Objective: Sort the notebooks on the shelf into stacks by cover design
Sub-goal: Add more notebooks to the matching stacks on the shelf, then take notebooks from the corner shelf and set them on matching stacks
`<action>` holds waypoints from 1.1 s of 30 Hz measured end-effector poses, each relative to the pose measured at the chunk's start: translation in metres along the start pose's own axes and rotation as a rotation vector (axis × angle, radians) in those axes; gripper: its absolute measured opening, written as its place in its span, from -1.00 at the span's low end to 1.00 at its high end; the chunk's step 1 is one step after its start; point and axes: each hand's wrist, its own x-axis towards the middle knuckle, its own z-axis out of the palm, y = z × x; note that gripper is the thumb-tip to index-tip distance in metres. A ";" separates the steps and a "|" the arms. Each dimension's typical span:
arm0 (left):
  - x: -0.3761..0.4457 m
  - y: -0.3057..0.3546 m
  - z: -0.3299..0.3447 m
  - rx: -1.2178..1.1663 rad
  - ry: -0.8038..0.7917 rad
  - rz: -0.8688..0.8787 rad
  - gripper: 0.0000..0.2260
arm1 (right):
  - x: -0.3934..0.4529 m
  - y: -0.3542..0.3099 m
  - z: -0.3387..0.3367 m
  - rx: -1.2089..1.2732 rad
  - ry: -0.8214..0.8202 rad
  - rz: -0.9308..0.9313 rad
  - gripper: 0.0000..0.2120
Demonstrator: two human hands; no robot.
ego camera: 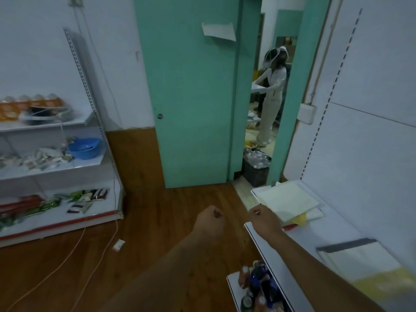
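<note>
Crate (255, 174) by the door (191, 97) holds, seemingly, plastic bottles (256, 157).

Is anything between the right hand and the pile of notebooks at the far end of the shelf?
Nothing visible. The right hand, fingers curled and holding nothing, hovers just short of the near edge of the notebook pile on the white shelf.

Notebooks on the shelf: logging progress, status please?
Left hand and right hand fisted, empty. Notebooks untouched on shelf, one stack. Nothing in the way.
</note>
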 end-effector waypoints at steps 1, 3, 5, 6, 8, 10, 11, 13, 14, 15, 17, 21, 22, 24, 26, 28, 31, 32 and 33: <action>0.014 0.005 -0.004 0.020 0.004 -0.005 -0.89 | 0.016 -0.005 0.004 0.004 -0.002 -0.006 -0.84; 0.045 0.016 -0.015 0.058 0.020 -0.013 -0.89 | 0.049 -0.017 0.008 0.009 0.000 -0.003 -0.86; 0.077 0.026 -0.024 0.093 0.039 -0.012 -0.91 | 0.078 -0.028 0.009 0.011 -0.013 -0.027 -0.88; 0.092 0.030 -0.026 0.101 0.053 -0.008 -0.91 | 0.092 -0.032 0.010 0.015 -0.019 -0.051 -0.90; 0.121 0.036 -0.026 0.107 0.068 0.004 -0.90 | 0.118 -0.038 0.008 0.028 -0.013 -0.082 -0.91; 0.143 0.039 -0.019 0.121 0.053 0.004 -0.88 | 0.139 -0.038 0.008 0.019 0.000 -0.070 -0.87; 0.151 0.041 -0.014 0.129 0.036 0.003 -0.87 | 0.147 -0.035 0.008 0.011 0.000 -0.060 -0.85; 0.172 0.043 -0.002 0.135 -0.004 0.003 -0.86 | 0.161 -0.026 0.006 0.004 0.004 -0.029 -0.82; 0.183 0.044 0.006 0.135 -0.028 0.005 -0.86 | 0.166 -0.021 0.004 0.001 0.016 -0.004 -0.82; 0.193 0.047 0.015 0.153 -0.062 0.017 -0.86 | 0.172 -0.014 0.001 -0.005 0.037 0.021 -0.82; 0.212 0.056 0.036 0.191 -0.128 0.063 -0.83 | 0.181 0.001 -0.009 -0.024 0.092 0.087 -0.81; 0.247 0.077 0.080 0.180 -0.246 0.091 -0.83 | 0.186 0.038 -0.035 -0.017 0.233 0.323 -0.75; 0.256 0.080 0.091 0.244 -0.318 0.126 -0.84 | 0.183 0.047 -0.041 -0.018 0.271 0.396 -0.71; 0.272 0.085 0.113 0.361 -0.451 0.202 -0.81 | 0.177 0.062 -0.050 -0.010 0.319 0.523 -0.67; 0.280 0.091 0.127 0.401 -0.543 0.229 -0.71 | 0.169 0.072 -0.053 0.021 0.358 0.638 -0.66; 0.288 0.090 0.141 0.468 -0.610 0.227 -0.62 | 0.162 0.077 -0.050 0.039 0.399 0.720 -0.67; 0.298 0.084 0.155 0.533 -0.724 0.256 -0.60 | 0.158 0.078 -0.037 0.066 0.474 0.805 -0.67; 0.299 0.081 0.158 0.535 -0.758 0.252 -0.62 | 0.158 0.078 -0.030 0.080 0.492 0.833 -0.66; 0.301 0.078 0.160 0.532 -0.772 0.275 -0.64 | 0.159 0.078 -0.024 0.095 0.503 0.864 -0.65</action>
